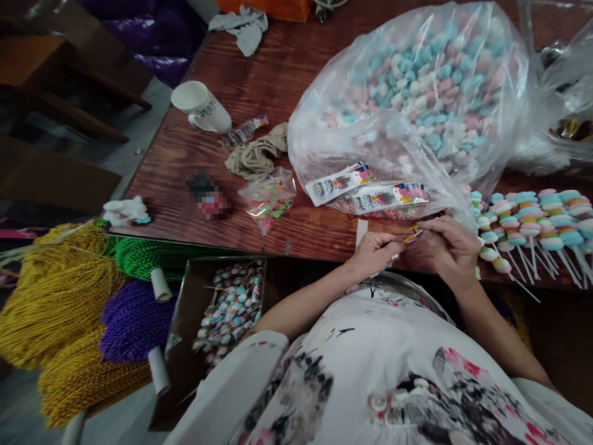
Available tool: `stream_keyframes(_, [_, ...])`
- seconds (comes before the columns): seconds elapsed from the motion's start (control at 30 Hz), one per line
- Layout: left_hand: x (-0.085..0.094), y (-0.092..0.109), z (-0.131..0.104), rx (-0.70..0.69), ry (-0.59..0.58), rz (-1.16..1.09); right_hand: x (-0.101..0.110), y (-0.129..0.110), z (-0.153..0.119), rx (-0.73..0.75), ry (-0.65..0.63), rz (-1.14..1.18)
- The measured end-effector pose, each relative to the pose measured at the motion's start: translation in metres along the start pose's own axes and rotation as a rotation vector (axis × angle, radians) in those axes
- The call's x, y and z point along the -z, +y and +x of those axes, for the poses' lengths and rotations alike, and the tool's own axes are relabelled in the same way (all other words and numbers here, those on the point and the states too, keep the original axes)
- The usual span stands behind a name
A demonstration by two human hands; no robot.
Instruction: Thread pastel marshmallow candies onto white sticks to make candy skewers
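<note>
My left hand is closed on a small clear plastic packet with a printed yellow and red top, at the table's front edge. Pale bits show under its fingers, too hidden to name. My right hand pinches the other end of that packet. Just beyond both hands, printed wrappers lie against a big clear bag full of pink, blue and white marshmallows. Beside my right hand, several marshmallow skewers on white sticks lie in a row.
On the table's left are a white mug, a coiled cord, a bag of small colourful candies and a crumpled white wad. A cardboard box of wrapped sweets stands below, near bundled yellow cords.
</note>
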State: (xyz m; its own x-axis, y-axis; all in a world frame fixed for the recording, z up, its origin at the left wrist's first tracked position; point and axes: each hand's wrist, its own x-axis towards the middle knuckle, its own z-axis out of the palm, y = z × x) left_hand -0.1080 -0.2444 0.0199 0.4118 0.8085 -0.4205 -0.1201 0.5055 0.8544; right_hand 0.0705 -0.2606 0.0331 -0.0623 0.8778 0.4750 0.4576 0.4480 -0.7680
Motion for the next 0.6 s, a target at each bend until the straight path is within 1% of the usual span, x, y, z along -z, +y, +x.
stream_keyframes(0.1, [-0.002, -0.001, 0.005, -0.060, -0.003, -0.011, -0.009, -0.002, -0.009, 0.201, -0.119, -0.189])
stream_keyframes(0.17, [0.000, -0.001, 0.005, -0.082, -0.011, -0.015, -0.012, 0.002, -0.016, 0.249, -0.137, -0.251])
stream_keyframes(0.27, [0.004, -0.001, 0.002, -0.110, -0.060, 0.010, -0.011, 0.007, -0.022, 0.217, -0.137, -0.217])
stream_keyframes(0.37, [0.005, -0.003, 0.000, -0.173, -0.092, 0.091, -0.008, 0.007, -0.021, 0.188, -0.143, -0.182])
stream_keyframes(0.5, [0.003, -0.007, 0.003, -0.260, -0.050, 0.144, -0.008, 0.007, -0.019, 0.170, -0.151, -0.183])
stream_keyframes(0.6, [0.003, -0.007, 0.005, -0.278, -0.021, 0.145, -0.010, 0.008, -0.026, 0.138, -0.124, -0.153])
